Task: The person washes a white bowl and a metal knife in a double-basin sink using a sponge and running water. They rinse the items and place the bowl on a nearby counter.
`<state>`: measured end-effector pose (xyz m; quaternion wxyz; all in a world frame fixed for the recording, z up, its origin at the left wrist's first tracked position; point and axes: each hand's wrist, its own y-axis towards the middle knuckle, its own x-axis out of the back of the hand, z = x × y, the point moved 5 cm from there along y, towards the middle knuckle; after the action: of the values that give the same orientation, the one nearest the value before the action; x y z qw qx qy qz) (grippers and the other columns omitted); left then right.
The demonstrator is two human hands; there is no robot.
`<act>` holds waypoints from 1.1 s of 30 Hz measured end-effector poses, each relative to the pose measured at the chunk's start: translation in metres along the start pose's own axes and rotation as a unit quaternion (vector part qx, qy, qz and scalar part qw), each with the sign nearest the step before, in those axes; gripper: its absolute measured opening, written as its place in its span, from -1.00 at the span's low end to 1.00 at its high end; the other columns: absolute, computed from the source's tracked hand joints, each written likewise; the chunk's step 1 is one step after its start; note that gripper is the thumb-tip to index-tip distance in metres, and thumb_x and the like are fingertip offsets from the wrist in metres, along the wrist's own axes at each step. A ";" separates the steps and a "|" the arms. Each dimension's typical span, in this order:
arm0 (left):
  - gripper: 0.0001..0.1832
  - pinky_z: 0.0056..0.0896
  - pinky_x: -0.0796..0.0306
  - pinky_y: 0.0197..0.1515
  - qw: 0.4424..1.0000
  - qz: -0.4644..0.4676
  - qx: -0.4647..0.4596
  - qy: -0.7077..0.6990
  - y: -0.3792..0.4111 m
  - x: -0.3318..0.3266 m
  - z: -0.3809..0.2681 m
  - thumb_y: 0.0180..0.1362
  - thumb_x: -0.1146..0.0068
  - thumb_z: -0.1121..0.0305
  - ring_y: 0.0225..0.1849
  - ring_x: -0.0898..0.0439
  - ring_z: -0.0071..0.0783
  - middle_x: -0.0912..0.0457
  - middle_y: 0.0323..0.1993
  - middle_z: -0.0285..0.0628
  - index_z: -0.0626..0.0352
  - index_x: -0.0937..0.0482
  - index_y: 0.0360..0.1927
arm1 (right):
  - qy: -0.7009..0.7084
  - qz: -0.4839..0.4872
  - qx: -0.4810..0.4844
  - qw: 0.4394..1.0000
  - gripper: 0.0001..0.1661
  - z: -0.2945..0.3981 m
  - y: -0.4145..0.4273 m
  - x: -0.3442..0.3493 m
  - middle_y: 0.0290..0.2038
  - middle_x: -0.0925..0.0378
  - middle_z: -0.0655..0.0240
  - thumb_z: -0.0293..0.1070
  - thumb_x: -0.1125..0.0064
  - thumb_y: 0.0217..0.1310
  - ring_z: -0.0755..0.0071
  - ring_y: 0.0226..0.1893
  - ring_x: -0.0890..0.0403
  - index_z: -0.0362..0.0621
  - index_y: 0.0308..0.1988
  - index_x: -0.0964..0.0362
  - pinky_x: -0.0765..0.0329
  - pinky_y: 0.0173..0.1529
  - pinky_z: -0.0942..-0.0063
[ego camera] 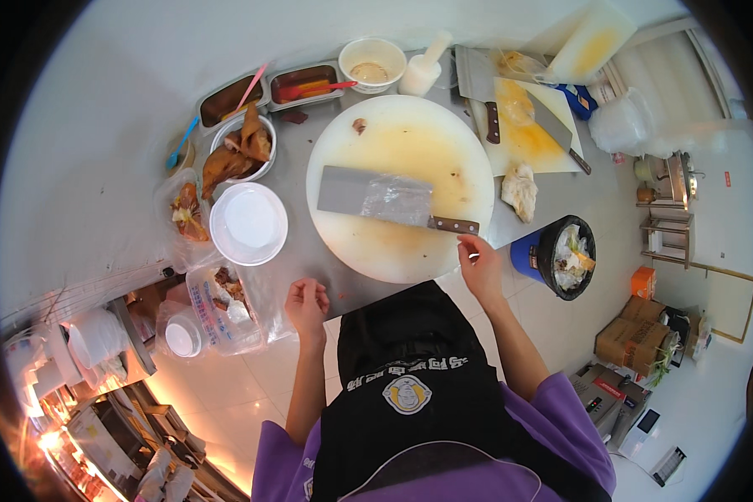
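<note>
A cleaver with a brown riveted handle [455,225] lies flat on a round white chopping board [383,251], and clear crinkled plastic film [396,196] covers part of its blade [342,191]. My right hand [480,270] is at the board's near right rim, its bent fingers just below the handle's end and not around it. I cannot tell whether the fingertips touch the board. Past the table's front edge, my left hand [307,307] is loosely curled and seems to hold nothing. Small brown food scraps [359,126] dot the board.
To the left stand a stack of white bowls [249,224], a bowl of browned cooked meat [238,157] and steel sauce trays [307,88]. Two more cleavers [546,122] and a pale meat piece [519,191] lie right. A blue bin [530,257] stands on the floor.
</note>
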<state>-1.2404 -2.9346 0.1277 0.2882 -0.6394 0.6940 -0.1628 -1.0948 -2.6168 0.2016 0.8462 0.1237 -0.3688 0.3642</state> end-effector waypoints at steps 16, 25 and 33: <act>-0.63 -0.18 -0.48 -0.21 0.635 -0.060 -0.453 0.623 -0.028 -0.292 -0.041 0.11 -0.21 0.25 -0.23 -0.56 -0.16 -0.44 0.02 -0.10 0.12 -0.54 -0.01 | 0.091 0.137 0.111 0.980 -0.80 -0.109 0.101 0.109 -0.36 -0.60 0.18 -0.43 -0.15 0.14 0.15 -0.46 -0.61 -0.17 -0.19 -0.54 -0.54 -0.33 0.34; -0.84 -0.12 -0.44 -0.24 0.700 -0.120 -0.264 0.653 -0.036 -0.260 -0.014 0.16 -0.11 0.27 -0.26 -0.56 -0.09 -0.54 -0.26 -0.17 0.13 -0.57 -0.34 | 0.071 0.064 0.016 0.995 -0.77 -0.207 0.141 0.171 -0.32 -0.62 0.15 -0.35 -0.14 0.15 0.10 -0.39 -0.63 -0.15 -0.17 -0.54 -0.55 -0.29 0.31; -0.75 -0.35 -0.42 -0.35 0.716 -0.211 -0.349 0.567 -0.088 -0.246 0.001 0.15 -0.15 0.39 -0.42 -0.51 -0.40 -0.46 -0.08 -0.09 0.23 -0.52 -0.11 | -0.147 -0.048 0.183 0.971 -0.37 -0.182 0.144 0.122 0.12 -0.30 0.18 -0.30 -0.29 -0.03 -0.06 0.07 -0.32 0.08 0.12 -0.37 -0.31 0.14 0.05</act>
<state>-1.1660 -2.7043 0.2261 -0.4446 -0.6120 0.5824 -0.2977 -1.0428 -2.3647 0.1537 0.7621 0.3467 -0.4098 0.3621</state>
